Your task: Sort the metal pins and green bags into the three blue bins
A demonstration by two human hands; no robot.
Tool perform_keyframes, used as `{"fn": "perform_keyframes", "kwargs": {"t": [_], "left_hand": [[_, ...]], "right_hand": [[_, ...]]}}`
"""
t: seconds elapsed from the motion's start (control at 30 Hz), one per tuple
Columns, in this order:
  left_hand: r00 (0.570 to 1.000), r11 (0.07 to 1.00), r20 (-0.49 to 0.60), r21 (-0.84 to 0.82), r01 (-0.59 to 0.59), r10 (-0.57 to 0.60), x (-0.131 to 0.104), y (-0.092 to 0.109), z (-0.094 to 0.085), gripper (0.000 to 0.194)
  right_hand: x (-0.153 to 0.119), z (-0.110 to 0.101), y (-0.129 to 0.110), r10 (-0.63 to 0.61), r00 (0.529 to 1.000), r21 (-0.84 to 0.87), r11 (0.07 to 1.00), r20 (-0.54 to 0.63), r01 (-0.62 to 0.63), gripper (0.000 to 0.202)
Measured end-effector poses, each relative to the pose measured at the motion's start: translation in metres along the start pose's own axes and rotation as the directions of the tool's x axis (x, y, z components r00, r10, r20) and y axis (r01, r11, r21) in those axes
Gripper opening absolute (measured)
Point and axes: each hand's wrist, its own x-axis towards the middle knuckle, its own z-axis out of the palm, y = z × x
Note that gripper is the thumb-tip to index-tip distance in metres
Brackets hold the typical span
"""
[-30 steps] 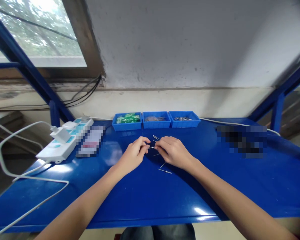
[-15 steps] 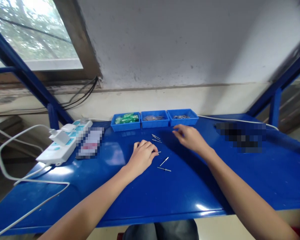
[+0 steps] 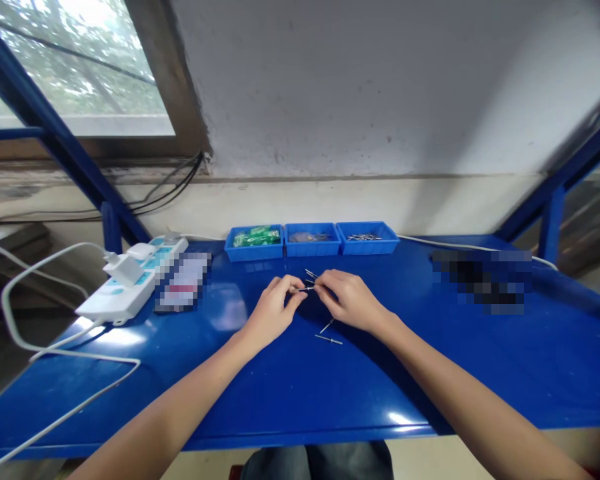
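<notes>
Between my two hands is a thin metal blind rivet (image 3: 307, 289), held roughly level just above the blue table. My left hand (image 3: 275, 303) pinches its left end between thumb and fingertips. At the other end, the fingertips of my right hand (image 3: 349, 300) close on the rivet's tip, partly hiding it. Nearer to me lies a loose rivet (image 3: 329, 339), and a second rivet (image 3: 326, 327) is partly covered by my right hand. Behind my fingers more rivets (image 3: 311, 274) lie on the table, partly hidden.
Three blue bins stand along the back: a left bin (image 3: 254, 254) with green packets, a middle bin (image 3: 313, 250) with small clear or pale pieces, and a right bin (image 3: 369, 248) with rivets. A power strip (image 3: 115, 303) with white cables and blurred-out objects lie at the sides.
My right hand has come from near the right bin leftward and closer to me, meeting my left hand. My left hand has raised its rivet and turned slightly.
</notes>
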Motion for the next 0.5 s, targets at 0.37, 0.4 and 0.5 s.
{"fn": "perform_keyframes", "kwargs": {"t": [0.37,0.4,0.5], "left_hand": [[0.996,0.995,0.075,0.085,-0.058,0.052,-0.005,0.013,-0.003,0.015],[0.992,0.993,0.108,0.087,-0.082,0.072,-0.007,0.016,-0.003,0.014],[0.951,0.972,0.265,0.127,-0.197,0.158,-0.014,0.027,-0.001,0.023]], "right_hand": [[-0.001,-0.015,-0.002,-0.129,0.984,-0.112,0.987,-0.121,0.116,0.022],[-0.001,-0.021,0.003,-0.132,0.967,-0.144,0.984,-0.22,0.102,0.021],[-0.004,-0.042,0.03,-0.001,0.804,-0.213,0.965,-0.595,-0.157,0.02]]}}
